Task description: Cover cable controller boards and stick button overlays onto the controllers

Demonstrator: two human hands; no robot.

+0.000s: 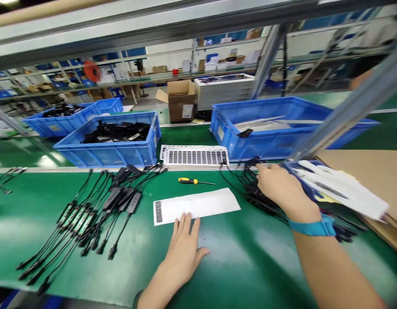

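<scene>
My left hand [185,249] lies open, its fingertips on the lower edge of a white label sheet [198,206]. One dark label [158,211] with button marks is stuck at the sheet's left end. My right hand [278,186] reaches over a heap of black cables with dark casings [261,199]. Its fingers are curled down at the heap's far side, and whatever they grip is hidden behind the hand. Beyond the sheet lies a yellow-and-black screwdriver [188,181]. Further back is a stack of label sheets [195,156] bearing a row of dark labels.
To the left lie cabled circuit boards [76,219] and cabled black controllers [133,202]. Blue bins [108,152] line the back, with another large blue bin [259,146] at right. Papers [343,189] and cardboard [362,165] sit far right, near a slanting metal post [349,109].
</scene>
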